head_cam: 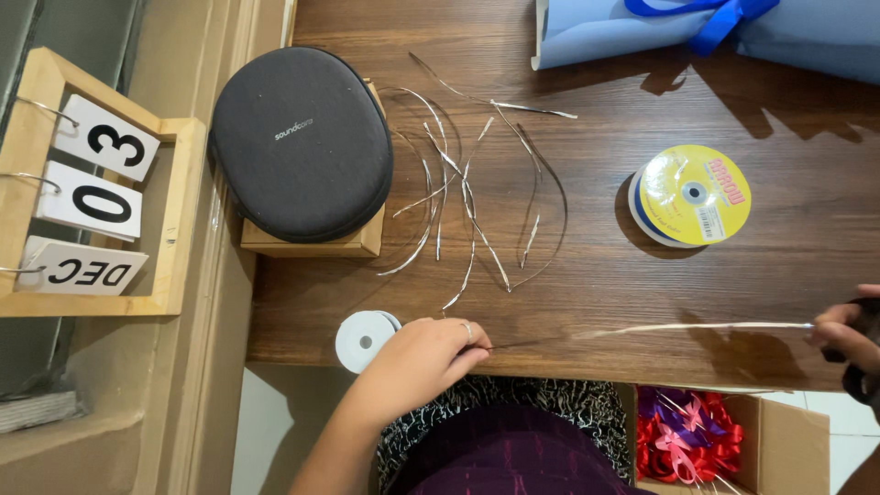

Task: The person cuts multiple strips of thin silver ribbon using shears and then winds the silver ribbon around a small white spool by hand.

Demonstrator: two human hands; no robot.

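left hand pinches one end of a thin silver ribbon; right hand grips the other end at the frame edge. ribbon is stretched just above the bench front edge. white spool lies beside left hand. cut strips, black case, yellow spool lie behind, apart. box of bows sits below.

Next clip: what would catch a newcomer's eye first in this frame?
Probably the thin silvery strip stretched taut along the near edge of the wooden table, pinched at one end by the left hand and at the other by the right hand. Above it, a loose scatter of cut silver strips lies mid-table, between a dark oval case on the left and a yellow-labelled ribbon spool on the right.
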